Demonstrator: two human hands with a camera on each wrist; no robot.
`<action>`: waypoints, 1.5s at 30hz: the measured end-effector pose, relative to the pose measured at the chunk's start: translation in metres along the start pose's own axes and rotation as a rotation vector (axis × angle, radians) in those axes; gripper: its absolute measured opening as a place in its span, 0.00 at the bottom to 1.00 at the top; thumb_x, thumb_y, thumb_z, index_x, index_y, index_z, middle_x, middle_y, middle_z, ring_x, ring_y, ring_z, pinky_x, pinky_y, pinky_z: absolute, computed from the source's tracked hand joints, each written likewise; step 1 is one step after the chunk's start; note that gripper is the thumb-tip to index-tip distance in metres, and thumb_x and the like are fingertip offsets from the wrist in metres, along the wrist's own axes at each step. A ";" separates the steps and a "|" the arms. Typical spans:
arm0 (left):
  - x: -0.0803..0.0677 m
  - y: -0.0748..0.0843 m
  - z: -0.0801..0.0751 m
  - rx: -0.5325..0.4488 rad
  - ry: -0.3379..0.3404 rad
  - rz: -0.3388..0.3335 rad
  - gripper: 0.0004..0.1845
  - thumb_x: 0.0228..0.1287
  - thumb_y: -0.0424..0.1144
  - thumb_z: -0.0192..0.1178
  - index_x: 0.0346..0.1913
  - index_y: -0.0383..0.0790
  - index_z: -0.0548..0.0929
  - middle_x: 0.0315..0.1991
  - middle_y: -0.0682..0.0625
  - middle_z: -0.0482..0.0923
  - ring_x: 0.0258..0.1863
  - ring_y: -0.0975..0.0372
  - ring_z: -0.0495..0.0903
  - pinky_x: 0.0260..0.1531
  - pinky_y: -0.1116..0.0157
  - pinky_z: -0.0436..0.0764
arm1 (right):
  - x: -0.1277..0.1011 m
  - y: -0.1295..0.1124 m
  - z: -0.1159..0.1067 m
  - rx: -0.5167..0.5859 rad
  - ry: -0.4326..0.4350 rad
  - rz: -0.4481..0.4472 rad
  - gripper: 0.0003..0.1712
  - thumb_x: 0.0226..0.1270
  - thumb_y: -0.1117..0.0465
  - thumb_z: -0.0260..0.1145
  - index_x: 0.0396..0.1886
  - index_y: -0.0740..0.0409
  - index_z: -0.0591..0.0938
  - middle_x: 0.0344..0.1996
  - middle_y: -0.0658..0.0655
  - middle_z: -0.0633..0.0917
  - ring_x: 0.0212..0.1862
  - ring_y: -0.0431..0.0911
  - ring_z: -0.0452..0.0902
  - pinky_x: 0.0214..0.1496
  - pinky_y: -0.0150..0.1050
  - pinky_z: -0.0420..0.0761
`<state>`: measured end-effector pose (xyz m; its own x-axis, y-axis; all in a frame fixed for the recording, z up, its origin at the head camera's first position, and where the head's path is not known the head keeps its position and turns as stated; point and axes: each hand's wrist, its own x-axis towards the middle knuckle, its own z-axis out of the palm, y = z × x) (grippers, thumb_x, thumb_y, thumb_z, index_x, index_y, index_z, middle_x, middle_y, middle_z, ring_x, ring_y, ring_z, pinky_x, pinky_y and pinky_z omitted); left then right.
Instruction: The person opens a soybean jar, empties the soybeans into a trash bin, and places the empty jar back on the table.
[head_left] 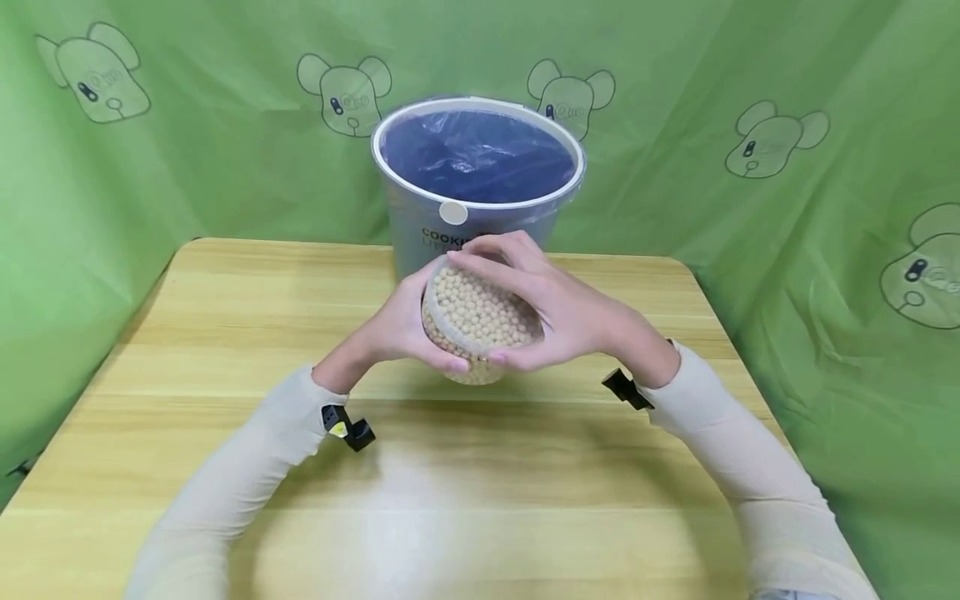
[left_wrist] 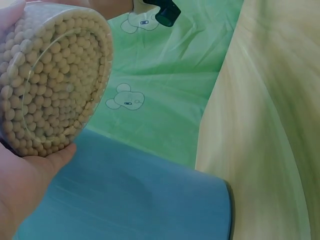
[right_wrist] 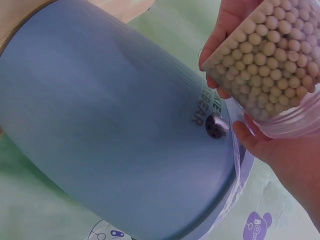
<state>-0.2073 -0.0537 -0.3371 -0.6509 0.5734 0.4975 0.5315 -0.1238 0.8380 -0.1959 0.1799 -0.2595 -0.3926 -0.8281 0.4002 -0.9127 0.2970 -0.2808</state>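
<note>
A clear round jar (head_left: pixel 480 321) full of small beige balls is held up above the table, in front of a blue-grey bucket (head_left: pixel 408 237). My left hand (head_left: pixel 397 325) grips the jar from its left side, with the thumb across the near face. On the other side my right hand (head_left: pixel 566 312) holds it near the rim, its fingers arched over the top and its thumb at the front. The left wrist view looks at the jar's base (left_wrist: pixel 62 85); balls fill the jar in the right wrist view too. Whether a clear lid covers the top, I cannot tell.
The bucket has a white rim (head_left: pixel 382 158) and a clear plastic liner (head_left: pixel 480 154) inside, and stands at the back of the wooden table (head_left: pixel 285 467). A green curtain (head_left: pixel 247 167) with bear drawings hangs behind and at both sides.
</note>
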 end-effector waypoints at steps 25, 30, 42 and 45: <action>-0.005 0.009 0.005 -0.016 0.007 0.058 0.69 0.31 0.68 0.81 0.71 0.27 0.62 0.59 0.32 0.74 0.57 0.53 0.78 0.62 0.54 0.82 | 0.005 -0.009 -0.003 0.171 0.089 -0.067 0.56 0.61 0.24 0.57 0.77 0.57 0.66 0.72 0.61 0.68 0.70 0.52 0.60 0.68 0.55 0.68; -0.003 0.011 0.002 -0.017 0.034 0.060 0.72 0.30 0.68 0.82 0.74 0.27 0.60 0.62 0.32 0.72 0.58 0.53 0.77 0.63 0.52 0.82 | 0.005 -0.010 -0.007 0.176 0.133 -0.059 0.56 0.60 0.25 0.60 0.77 0.58 0.66 0.73 0.62 0.68 0.72 0.53 0.60 0.71 0.56 0.65; -0.007 0.012 -0.005 -0.026 0.076 0.021 0.69 0.30 0.58 0.85 0.75 0.29 0.60 0.68 0.33 0.69 0.63 0.55 0.76 0.67 0.54 0.79 | -0.011 -0.001 -0.018 0.170 0.297 0.019 0.57 0.57 0.26 0.65 0.76 0.59 0.68 0.73 0.60 0.70 0.71 0.54 0.61 0.70 0.58 0.66; -0.006 0.014 -0.009 -0.018 0.094 0.041 0.70 0.30 0.62 0.84 0.75 0.29 0.61 0.68 0.33 0.69 0.63 0.56 0.76 0.67 0.54 0.79 | -0.016 0.004 -0.022 0.164 0.342 0.030 0.56 0.55 0.30 0.68 0.75 0.61 0.68 0.73 0.62 0.71 0.69 0.55 0.62 0.67 0.58 0.68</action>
<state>-0.2007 -0.0664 -0.3264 -0.6771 0.4891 0.5498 0.5498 -0.1604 0.8198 -0.1959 0.2044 -0.2483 -0.4595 -0.6054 0.6499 -0.8807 0.2159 -0.4216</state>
